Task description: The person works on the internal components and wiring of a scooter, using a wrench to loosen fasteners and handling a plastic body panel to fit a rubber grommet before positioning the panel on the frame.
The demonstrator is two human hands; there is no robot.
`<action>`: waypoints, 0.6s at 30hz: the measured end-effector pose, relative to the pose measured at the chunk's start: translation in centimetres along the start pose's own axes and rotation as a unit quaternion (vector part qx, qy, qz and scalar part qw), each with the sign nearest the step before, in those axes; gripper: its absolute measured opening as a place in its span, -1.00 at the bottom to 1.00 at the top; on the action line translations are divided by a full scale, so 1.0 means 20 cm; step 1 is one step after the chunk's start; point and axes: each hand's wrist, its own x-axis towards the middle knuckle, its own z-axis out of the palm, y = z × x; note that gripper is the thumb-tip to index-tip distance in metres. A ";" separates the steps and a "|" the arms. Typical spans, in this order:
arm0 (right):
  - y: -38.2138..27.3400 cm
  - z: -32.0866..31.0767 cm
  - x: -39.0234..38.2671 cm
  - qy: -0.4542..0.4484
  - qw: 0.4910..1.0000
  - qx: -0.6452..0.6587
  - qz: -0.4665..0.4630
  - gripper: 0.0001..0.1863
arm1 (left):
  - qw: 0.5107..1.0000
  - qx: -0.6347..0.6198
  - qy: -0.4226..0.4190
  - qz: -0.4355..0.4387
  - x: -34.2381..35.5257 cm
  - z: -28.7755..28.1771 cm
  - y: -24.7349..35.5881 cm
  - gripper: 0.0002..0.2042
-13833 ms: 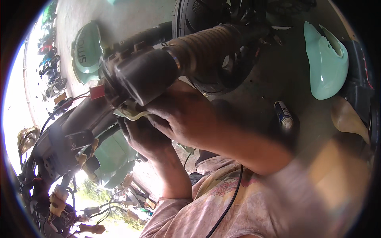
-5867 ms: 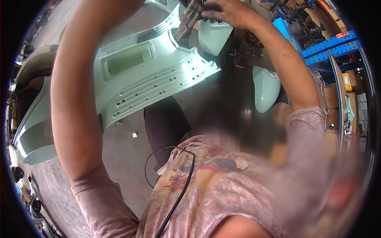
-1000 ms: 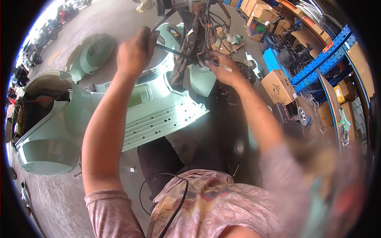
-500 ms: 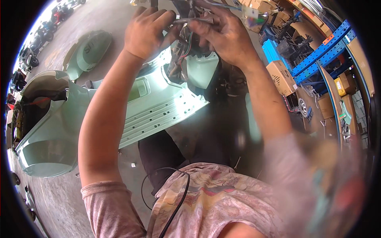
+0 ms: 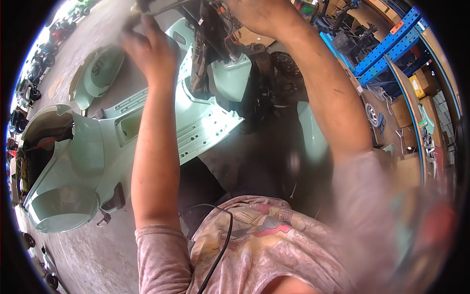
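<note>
A pale green scooter body (image 5: 110,125) stands before me, its flat footboard (image 5: 205,132) running below my arms. At the top edge is a dark handlebar (image 5: 169,6), with loose wires (image 5: 228,24) hanging from the front column. My left hand (image 5: 154,51) is raised near the bar's left end; its fingers are smeared by motion, so any grip is unclear. Over by the wiring, my right hand (image 5: 264,17) reaches past the top edge, its fingers out of sight. A pale green front panel (image 5: 232,78) sits under the wires.
A loose green panel (image 5: 98,76) lies on the floor at left, and another green piece (image 5: 312,130) at right. Blue metal racking (image 5: 391,46) with cardboard boxes fills the right side. Scooters (image 5: 36,78) line the far left. A black cable (image 5: 225,240) hangs across my shirt.
My hands were close together at the wires and handlebar. Since then they have parted: the left has swung left, the right has gone up toward the top edge. The view has shifted slightly.
</note>
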 end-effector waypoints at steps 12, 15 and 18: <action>-0.43 0.34 -0.28 0.080 0.992 0.092 0.031 -0.72 | 0.943 0.220 -0.249 0.000 0.30 0.08 -0.18 -0.66; -0.44 0.44 -0.27 0.129 0.984 0.121 0.034 -0.69 | 0.939 0.038 -0.314 -0.134 0.34 0.05 -0.21 -0.48; -0.46 0.47 -0.28 0.136 0.979 0.148 0.040 -0.65 | 0.753 -0.385 -0.302 -0.439 0.30 0.03 -0.07 -0.32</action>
